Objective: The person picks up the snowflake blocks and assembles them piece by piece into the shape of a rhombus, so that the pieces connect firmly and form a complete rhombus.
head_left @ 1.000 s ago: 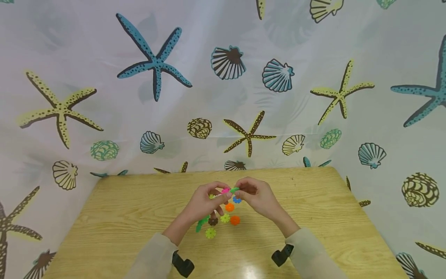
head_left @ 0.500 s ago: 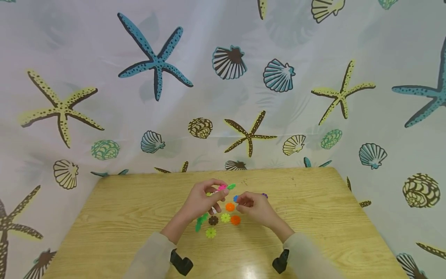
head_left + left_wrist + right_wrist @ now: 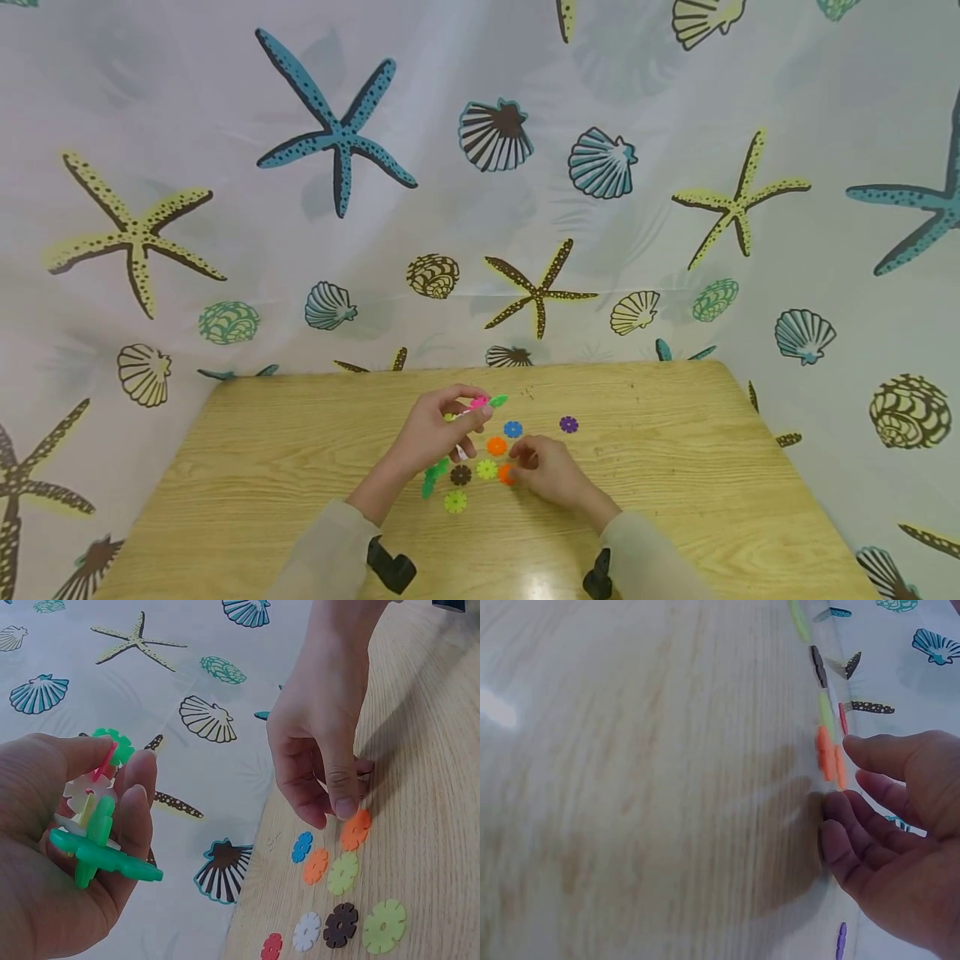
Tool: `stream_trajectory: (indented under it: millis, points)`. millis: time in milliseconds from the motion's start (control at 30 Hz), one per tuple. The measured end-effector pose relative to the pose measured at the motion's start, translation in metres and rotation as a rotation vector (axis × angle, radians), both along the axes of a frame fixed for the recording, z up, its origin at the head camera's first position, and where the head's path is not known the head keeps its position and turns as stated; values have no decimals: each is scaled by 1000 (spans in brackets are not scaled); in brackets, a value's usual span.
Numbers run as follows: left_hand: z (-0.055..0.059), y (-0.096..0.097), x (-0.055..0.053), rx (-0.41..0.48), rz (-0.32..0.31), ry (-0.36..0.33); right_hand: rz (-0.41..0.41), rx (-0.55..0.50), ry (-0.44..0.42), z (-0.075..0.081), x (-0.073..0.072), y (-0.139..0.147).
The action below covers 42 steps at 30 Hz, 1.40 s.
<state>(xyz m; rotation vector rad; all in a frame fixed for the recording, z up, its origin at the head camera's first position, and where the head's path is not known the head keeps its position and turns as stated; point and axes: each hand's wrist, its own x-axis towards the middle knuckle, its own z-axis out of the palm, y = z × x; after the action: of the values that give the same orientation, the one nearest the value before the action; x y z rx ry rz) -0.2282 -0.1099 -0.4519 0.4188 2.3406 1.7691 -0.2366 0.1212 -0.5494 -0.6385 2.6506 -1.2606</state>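
My left hand holds a cluster of interlocked notched plastic discs, with green, pink, white and yellow pieces showing. Thumb and fingers curl around it above the table, and a green disc sticks out at the fingertips. Low over the table, my right hand has its thumb tip right at the edge of an orange disc. In the right wrist view, that hand's thumb and fingers are relaxed and apart, nothing between them. A second orange disc lies just beyond.
Loose discs lie on the wooden table: blue, yellow-green, brown, white, red and another yellow-green one. A purple disc sits apart at the right. Patterned cloth hangs behind.
My right hand has let go of the green disc on the cluster and moved down toward me, to the nearer orange disc. The left hand has shifted slightly and keeps its hold.
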Motion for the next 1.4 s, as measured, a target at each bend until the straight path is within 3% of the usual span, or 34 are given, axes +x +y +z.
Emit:
stream_trajectory:
  millis: [433, 833, 1233, 1400]
  points:
    - [0, -1, 0, -10, 11, -3, -59, 75, 19, -11, -1, -9]
    - [-3, -3, -4, -17, 12, -2, -30, 103, 55, -9, -1, -9]
    - [-4, -3, -5, 15, 39, -48, -38, 25, 1, -2, -5, 1]
    - [-4, -4, -6, 16, 44, -49, -64, -11, -14, 9, -8, 7]
